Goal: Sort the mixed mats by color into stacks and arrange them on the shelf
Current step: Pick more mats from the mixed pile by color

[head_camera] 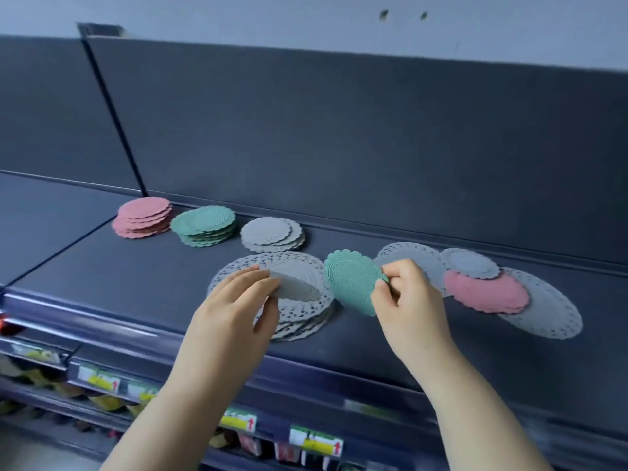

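My left hand grips a small grey mat above a stack of large grey lace mats. My right hand pinches a green mat by its edge, tilted up off the shelf. At the back stand three sorted stacks: pink, green and small grey. To the right lies a mixed pile: a pink mat, a small grey mat on top of it, and large grey lace mats beneath.
The dark shelf has a tall back panel and a raised lip behind the stacks. Below its front edge run price tags and a lower shelf with packaged goods.
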Demonstrator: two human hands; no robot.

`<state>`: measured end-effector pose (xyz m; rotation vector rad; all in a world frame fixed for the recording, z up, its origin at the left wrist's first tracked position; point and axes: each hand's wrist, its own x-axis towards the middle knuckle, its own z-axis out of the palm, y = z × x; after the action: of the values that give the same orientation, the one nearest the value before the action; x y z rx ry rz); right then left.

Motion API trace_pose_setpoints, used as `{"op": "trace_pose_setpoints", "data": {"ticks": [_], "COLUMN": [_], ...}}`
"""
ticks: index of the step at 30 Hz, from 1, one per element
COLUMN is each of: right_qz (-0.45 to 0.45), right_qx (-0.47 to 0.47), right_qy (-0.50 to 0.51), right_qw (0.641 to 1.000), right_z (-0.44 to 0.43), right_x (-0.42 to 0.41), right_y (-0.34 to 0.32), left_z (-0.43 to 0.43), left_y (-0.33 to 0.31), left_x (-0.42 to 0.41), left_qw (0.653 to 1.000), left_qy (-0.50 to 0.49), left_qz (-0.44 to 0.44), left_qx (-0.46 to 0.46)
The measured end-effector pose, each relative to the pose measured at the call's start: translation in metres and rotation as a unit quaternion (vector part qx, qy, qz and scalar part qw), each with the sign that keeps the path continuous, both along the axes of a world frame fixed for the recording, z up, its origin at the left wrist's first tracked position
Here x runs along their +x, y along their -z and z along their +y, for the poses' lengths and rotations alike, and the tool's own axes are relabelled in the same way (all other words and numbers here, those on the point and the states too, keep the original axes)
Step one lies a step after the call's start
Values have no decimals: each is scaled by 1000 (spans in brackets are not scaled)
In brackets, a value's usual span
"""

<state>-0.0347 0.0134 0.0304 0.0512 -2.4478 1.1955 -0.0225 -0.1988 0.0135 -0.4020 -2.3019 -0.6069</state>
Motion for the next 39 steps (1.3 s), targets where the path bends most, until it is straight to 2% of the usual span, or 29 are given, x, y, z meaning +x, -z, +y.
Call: {"op": "trace_pose_setpoints", "data": {"ticks": [7, 12, 18, 31, 39], "right_qz": [17, 24, 18, -31, -18], "right_qx": [5, -10, -16, -68, -12], "right_qy": [22, 59, 45, 11, 10], "right_qw": [1000, 998, 999, 997, 1000], "right_z": [-60, -61, -58, -51, -105], "right_x": [20, 17, 3, -53, -99], "right_y": [4, -1, 0, 5, -5], "left_z": [-63, -63, -56, -48, -113], "left_y": [13, 13, 11, 4, 6], "left_x": [-2, -10, -25, -71, -111], "left_qw": [999, 998, 996, 997, 998], "left_qy": [47, 67, 81, 50, 34], "left_qz": [-14, -13, -11, -26, -27], "left_qx": [-13, -15, -35, -58, -38]}}
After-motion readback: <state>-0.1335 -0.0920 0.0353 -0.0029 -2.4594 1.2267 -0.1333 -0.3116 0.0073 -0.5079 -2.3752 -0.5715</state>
